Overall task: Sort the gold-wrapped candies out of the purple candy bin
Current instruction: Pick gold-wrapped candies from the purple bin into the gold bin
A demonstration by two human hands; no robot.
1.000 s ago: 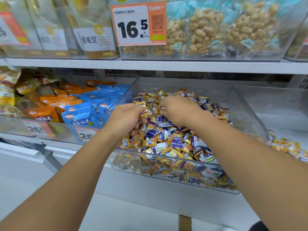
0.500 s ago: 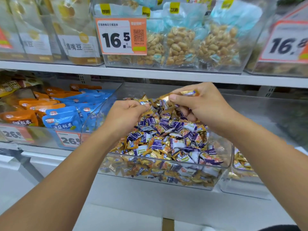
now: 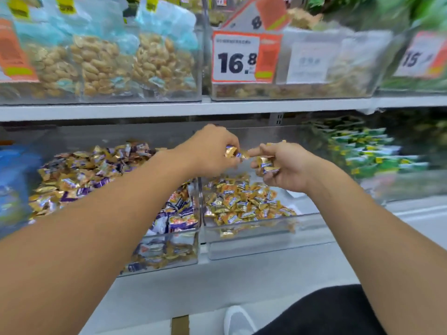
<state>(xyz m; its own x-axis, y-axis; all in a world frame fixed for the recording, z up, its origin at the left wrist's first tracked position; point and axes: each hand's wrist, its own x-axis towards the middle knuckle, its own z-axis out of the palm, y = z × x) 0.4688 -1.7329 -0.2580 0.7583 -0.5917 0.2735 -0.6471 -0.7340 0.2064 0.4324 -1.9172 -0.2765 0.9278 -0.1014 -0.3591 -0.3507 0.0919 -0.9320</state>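
Observation:
The clear purple candy bin [image 3: 191,245] at centre left holds a heap of mixed purple and gold candies [image 3: 79,175]. Right of it stands a second clear bin [image 3: 266,228] with a low pile of gold-wrapped candies [image 3: 242,201]. Both hands hover above the wall between the two bins. My left hand [image 3: 208,151] pinches a gold candy [image 3: 233,153] at its fingertips. My right hand [image 3: 287,165] cups several gold candies [image 3: 266,164] in its curled fingers, its forefinger touching the left hand's candy.
Green packets [image 3: 370,151] fill a bin at the right and blue packets [image 3: 12,180] lie at the far left. A white shelf [image 3: 217,108] above carries bins of bagged nuts [image 3: 108,64] and price tags [image 3: 237,58]. A white shoe [image 3: 238,320] shows below.
The view has swung right. Both hands have moved from over the purple bin to the gold candy bin, carrying gold candies, and now meet above the dividing wall.

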